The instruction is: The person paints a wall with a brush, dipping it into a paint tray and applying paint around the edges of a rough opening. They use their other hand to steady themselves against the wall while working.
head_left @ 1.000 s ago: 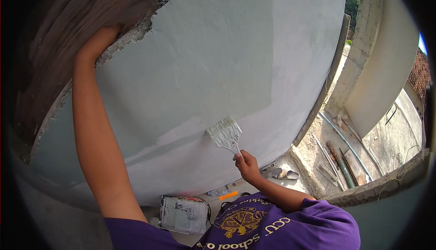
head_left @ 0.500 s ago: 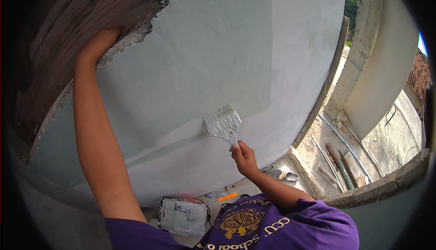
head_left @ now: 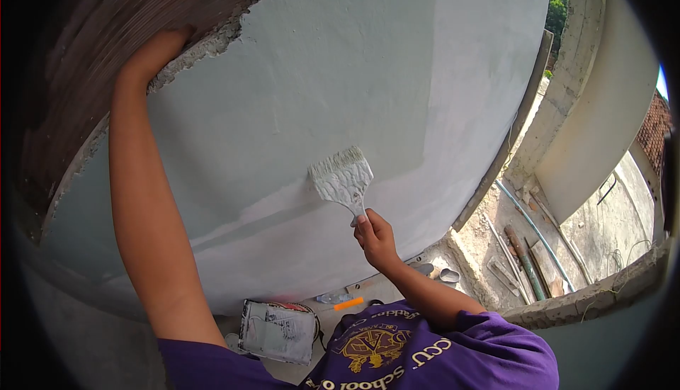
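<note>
My right hand (head_left: 377, 240) is closed round the handle of a wide paint brush (head_left: 345, 181). Grey-white paint covers the brush, and its bristles, pointing up and left, are at the wall (head_left: 319, 57). The wall is grey-green above and paler along its lower and right parts. At the upper left, my left hand (head_left: 170, 41) reaches over the rough broken edge of the wall, against a dark ribbed surface (head_left: 106, 43). Its fingers are mostly hidden there.
Below stands a paint-smeared container (head_left: 278, 332), with an orange strip (head_left: 348, 303) and a clear bottle (head_left: 331, 297) beyond it. Pipes (head_left: 528, 262) and boards lie on the ground at right, behind a low concrete ledge (head_left: 588, 298). A concrete post (head_left: 567, 71) rises at upper right.
The brush and my right hand have moved slightly up and left along the wall. My left hand stays at the broken edge. The view has shifted a little.
</note>
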`<state>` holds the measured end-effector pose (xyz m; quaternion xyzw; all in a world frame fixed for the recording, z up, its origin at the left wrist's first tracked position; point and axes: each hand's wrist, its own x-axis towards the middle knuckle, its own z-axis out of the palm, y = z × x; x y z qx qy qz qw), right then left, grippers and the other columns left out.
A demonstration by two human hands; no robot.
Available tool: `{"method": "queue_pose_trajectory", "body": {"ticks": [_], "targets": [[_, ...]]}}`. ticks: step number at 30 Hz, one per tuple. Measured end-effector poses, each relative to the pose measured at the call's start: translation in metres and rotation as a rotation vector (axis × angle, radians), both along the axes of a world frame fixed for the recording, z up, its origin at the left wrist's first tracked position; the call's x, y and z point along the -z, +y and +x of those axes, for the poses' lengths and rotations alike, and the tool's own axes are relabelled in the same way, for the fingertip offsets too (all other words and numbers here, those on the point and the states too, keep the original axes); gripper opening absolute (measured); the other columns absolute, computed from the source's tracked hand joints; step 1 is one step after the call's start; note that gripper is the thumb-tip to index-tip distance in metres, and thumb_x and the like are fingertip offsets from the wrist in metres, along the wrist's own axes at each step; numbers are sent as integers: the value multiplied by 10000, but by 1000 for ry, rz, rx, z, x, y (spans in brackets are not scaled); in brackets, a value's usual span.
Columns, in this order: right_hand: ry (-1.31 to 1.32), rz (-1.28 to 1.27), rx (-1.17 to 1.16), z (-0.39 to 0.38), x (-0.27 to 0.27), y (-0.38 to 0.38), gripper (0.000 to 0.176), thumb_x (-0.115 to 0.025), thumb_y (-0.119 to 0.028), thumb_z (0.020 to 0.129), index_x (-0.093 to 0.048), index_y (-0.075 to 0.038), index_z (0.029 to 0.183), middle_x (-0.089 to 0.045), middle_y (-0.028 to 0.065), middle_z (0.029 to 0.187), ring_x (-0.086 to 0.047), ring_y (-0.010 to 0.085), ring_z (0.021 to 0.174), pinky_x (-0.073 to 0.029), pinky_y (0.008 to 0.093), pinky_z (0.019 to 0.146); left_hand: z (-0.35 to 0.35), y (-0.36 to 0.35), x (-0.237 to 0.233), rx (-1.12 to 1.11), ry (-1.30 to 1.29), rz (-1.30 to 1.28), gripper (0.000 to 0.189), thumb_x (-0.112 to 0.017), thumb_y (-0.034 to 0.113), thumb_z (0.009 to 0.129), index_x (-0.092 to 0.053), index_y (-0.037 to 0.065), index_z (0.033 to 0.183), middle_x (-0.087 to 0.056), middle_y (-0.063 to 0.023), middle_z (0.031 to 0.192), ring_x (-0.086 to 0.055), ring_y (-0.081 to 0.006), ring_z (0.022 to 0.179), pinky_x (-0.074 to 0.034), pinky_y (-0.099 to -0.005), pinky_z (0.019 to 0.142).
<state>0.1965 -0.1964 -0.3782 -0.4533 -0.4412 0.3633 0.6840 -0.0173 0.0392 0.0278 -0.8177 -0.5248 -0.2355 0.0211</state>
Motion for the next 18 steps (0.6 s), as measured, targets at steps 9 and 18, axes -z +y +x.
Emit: {"method": "queue_pose_trajectory", "body": {"ticks": [9, 18], "targets": [[-13, -125, -60, 2, 47, -28, 324, -444, -285, 1019, -516, -34, 826, -383, -46, 581, -342, 36, 511, -282, 221, 460, 0, 3, -5, -37, 55, -58, 521, -372, 340, 967, -499, -26, 1316, -534, -181, 1344, -496, -277, 1237, -328, -308, 1048], [-63, -42, 3, -3, 12, 1, 331, -451, -293, 1016, -513, -35, 818, -398, -41, 585, -345, 42, 516, -294, 224, 474, -2, 5, -1, 3, 5, -4, 573, -387, 423, 951, -560, -36, 1247, -582, -228, 1262, -561, -327, 1159, -376, -361, 1013]]}}
